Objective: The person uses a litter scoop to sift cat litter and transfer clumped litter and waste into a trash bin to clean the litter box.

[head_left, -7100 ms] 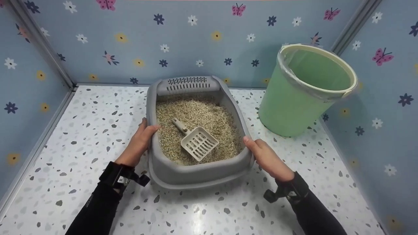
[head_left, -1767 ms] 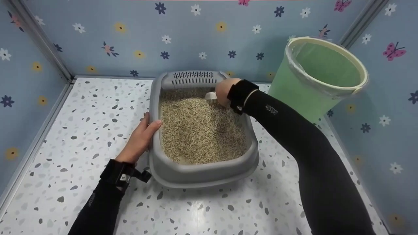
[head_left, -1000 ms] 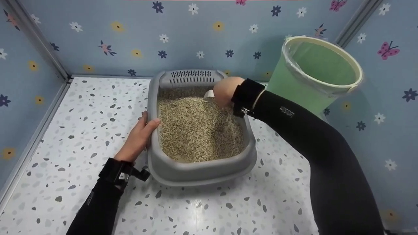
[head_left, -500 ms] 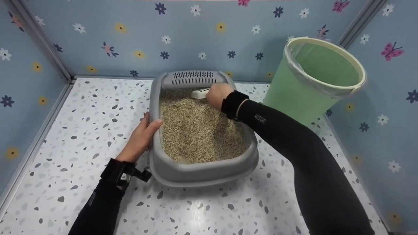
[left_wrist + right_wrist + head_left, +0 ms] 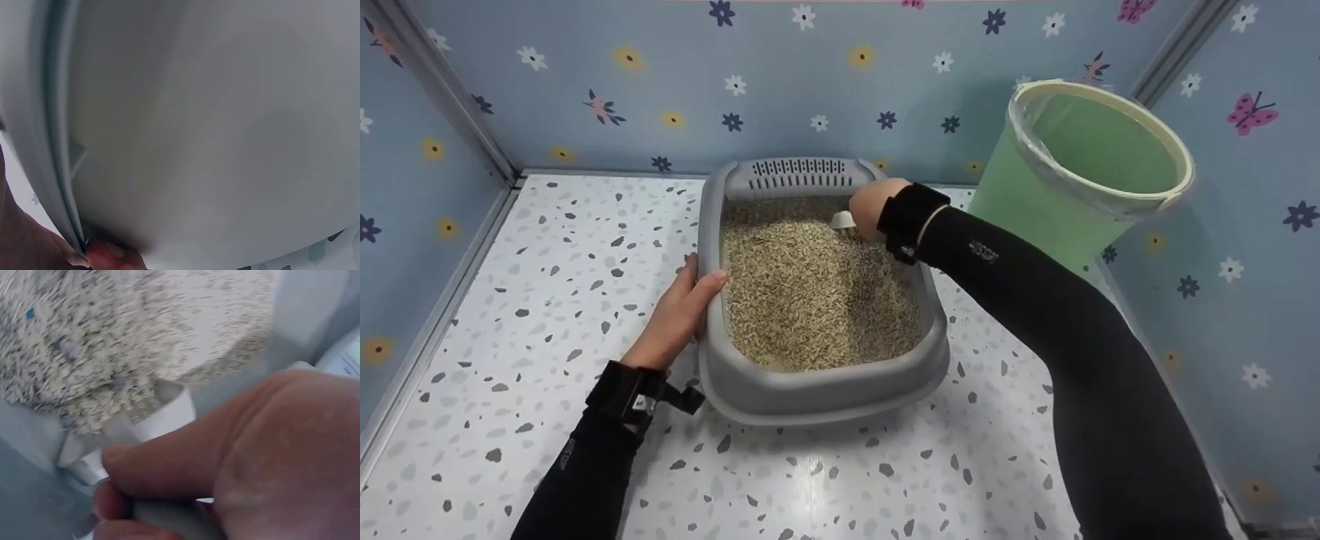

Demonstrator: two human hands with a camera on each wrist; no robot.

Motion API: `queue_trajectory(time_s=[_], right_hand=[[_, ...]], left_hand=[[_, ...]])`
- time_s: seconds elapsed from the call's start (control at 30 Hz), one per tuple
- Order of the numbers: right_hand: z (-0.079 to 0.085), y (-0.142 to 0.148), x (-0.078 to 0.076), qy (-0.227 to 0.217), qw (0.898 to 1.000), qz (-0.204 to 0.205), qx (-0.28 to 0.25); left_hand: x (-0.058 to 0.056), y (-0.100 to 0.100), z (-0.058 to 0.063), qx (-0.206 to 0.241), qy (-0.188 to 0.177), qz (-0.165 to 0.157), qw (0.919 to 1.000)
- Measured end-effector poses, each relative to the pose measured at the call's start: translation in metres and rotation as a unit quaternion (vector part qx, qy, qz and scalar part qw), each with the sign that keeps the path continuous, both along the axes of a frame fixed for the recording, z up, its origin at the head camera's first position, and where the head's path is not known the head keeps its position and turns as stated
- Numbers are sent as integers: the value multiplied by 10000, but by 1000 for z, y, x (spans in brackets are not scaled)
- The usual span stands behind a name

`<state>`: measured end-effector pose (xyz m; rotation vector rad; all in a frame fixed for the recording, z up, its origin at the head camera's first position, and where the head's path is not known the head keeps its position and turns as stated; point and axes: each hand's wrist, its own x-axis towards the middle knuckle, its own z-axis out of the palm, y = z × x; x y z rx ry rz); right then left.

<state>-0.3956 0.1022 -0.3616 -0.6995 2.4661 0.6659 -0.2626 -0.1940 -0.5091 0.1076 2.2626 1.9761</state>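
Observation:
A grey litter box [image 5: 817, 390] filled with tan pellet litter [image 5: 787, 292] stands on the speckled surface. My left hand [image 5: 671, 319] grips its left rim, thumb over the top edge and fingers outside. In the left wrist view, fingertips [image 5: 109, 254] press at the box's edge. My right hand [image 5: 877, 208] reaches into the back right corner of the box and grips a pale litter scoop [image 5: 842, 220]. The right wrist view shows the thumb along the handle and the scoop's head [image 5: 171, 416] at the litter; much of the scoop is hidden behind the hand.
A green bin [image 5: 1046, 195] with a clear liner over its cream rim stands to the right of the litter box. Blue flower-patterned panels [image 5: 607, 67] rise at the back and both sides, the back one close behind the box.
My right hand has left the box's right rim and taken up the scoop that lay on the litter. Lately it swung left, then back right with it. The left hand has kept its grip.

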Motion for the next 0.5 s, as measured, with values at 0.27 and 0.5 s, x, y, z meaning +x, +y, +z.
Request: queue_trajectory(time_s=[0.27, 0.5], right_hand=[[26, 10, 17, -574, 9983, 106, 92], [38, 14, 33, -597, 9952, 723, 266]], left_hand=[[1, -1, -1, 135, -2, -132, 9998], [1, -1, -1, -37, -54, -69, 10000]])
